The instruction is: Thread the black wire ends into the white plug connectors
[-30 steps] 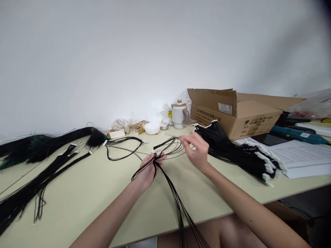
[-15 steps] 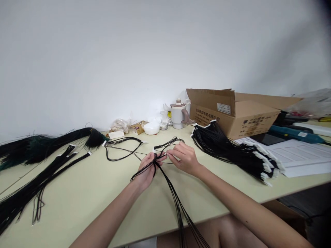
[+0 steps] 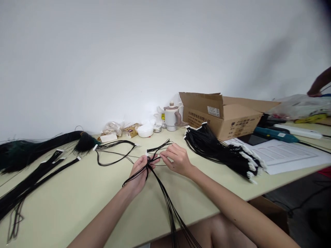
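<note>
My left hand (image 3: 137,175) is closed around a bundle of thin black wires (image 3: 165,197), whose tails hang over the table's front edge toward my lap. Above its thumb sticks up a small white connector (image 3: 147,152). Close on the right, the thumb and fingertips of my right hand (image 3: 179,160) pinch black wire from that bundle; the exact end between them is too small to see. Behind the hands, a looped black cable (image 3: 113,163) lies with a white connector (image 3: 95,147) at its left end.
Black wire bundles (image 3: 33,177) lie at left. A pile of black cables with white connectors (image 3: 219,153), an open cardboard box (image 3: 232,125) and printed paper (image 3: 279,156) are at right. A mug (image 3: 171,117) and white bowl (image 3: 145,130) stand by the wall. Another person's arm (image 3: 320,82) shows far right.
The view has turned slightly right, so the table things sit further left. Another person's arm has come in at the right edge. Both hands keep their hold on the wires.
</note>
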Available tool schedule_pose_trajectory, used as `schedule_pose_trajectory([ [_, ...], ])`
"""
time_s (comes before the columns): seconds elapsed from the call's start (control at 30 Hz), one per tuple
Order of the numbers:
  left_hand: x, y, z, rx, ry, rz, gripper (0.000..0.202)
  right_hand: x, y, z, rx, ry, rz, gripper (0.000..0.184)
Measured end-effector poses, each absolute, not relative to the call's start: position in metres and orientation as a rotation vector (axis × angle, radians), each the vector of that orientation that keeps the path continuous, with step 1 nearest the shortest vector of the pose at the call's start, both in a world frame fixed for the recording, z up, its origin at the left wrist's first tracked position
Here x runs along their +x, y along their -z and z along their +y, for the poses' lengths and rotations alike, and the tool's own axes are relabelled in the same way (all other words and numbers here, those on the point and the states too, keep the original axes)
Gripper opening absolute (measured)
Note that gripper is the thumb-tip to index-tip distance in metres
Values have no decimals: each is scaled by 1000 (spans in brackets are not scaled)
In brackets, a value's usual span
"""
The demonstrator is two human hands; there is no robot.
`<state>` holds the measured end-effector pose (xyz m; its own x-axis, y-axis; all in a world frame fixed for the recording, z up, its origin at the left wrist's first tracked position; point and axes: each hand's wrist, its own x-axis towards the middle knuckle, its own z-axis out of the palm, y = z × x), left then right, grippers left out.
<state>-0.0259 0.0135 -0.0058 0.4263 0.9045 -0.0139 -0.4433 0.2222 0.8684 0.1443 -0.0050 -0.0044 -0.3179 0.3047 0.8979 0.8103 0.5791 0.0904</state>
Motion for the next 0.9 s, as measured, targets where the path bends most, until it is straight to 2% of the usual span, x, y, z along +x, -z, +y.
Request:
schedule_pose_trajectory([
  [0.37, -26, 2, 15, 987, -984, 676, 27, 144, 2, -4, -991, 724, -1901, 14],
  [0.9, -20, 2, 4, 1189, -949, 677, 27, 135, 8, -8, -939, 722, -1870, 9],
])
